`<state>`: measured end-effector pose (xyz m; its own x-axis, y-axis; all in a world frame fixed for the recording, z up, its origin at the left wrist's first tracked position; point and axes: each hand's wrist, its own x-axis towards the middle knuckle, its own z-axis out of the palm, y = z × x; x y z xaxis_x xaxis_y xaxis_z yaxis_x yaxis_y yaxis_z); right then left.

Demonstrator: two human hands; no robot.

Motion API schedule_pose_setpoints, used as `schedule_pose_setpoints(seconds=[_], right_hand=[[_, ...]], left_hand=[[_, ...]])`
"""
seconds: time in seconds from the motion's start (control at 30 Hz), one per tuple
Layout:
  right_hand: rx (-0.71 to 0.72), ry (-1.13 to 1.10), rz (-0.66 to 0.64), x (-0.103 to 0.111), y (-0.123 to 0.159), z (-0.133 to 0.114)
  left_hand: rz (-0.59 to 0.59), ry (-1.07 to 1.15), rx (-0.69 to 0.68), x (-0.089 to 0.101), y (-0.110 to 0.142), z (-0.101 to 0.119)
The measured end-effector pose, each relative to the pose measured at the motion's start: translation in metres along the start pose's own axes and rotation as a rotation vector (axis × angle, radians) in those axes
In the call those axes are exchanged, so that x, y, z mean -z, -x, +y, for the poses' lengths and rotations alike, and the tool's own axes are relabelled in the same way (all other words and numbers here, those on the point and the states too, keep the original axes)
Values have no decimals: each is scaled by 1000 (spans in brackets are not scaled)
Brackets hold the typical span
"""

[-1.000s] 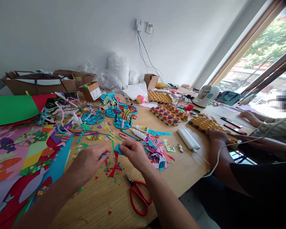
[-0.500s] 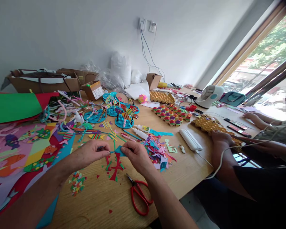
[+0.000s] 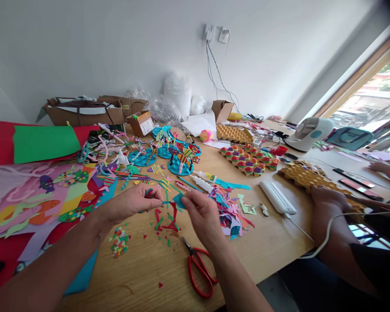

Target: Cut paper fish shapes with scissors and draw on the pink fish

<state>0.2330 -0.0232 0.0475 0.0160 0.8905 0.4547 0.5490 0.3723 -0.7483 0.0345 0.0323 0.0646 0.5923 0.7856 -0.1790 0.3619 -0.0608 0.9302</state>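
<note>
My right hand (image 3: 203,212) pinches a small blue paper piece (image 3: 179,201) between thumb and fingers above the table. Facing it, my left hand (image 3: 134,201) is closed in a pinch at the tip of a narrow blue paper strip (image 3: 166,202). A bit of dark paper also shows at its fingers. Red paper strips (image 3: 173,219) and green snippets are below the hands; whether one red strip touches the blue piece I cannot tell. Red-handled scissors (image 3: 199,268) lie on the table beside my right forearm. Small triangular paper scraps (image 3: 120,242) form a pile near my left forearm.
Coloured paper offcuts (image 3: 229,212), glue bottles (image 3: 203,184) and blue decorated discs (image 3: 180,164) lie beyond my hands. Paper fish on coloured sheets (image 3: 74,212) cover the left. At right are painted egg trays (image 3: 248,160), a white corded device (image 3: 277,197) and a co-worker's hand (image 3: 328,199).
The view has turned left, so the scene sits further right. Both hands still hold the blue paper close together. The red strip under it looks bent now.
</note>
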Motion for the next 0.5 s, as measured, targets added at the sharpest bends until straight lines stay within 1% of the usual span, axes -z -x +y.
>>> schedule_pose_setpoints(seconds=[0.07,0.1,0.13,0.23,0.33,0.43,0.5], right_hand=[[-61,26,120,14,0,5],[-92,52,148,22,1,7],[-112,79,141,30,2,10],[-153,85,-43,44,7,14],[-196,14,-205,43,15,15],[-258,-33,-311,36,22,18],[-279,-23,-340,34,24,22]], left_hand=[[78,40,39,2,6,-6],[115,44,60,5,9,-8],[145,34,76,8,13,-11],[242,-39,98,27,23,-18],[411,-27,144,52,29,-26],[441,34,178,71,32,-38],[443,25,177,79,31,-45]])
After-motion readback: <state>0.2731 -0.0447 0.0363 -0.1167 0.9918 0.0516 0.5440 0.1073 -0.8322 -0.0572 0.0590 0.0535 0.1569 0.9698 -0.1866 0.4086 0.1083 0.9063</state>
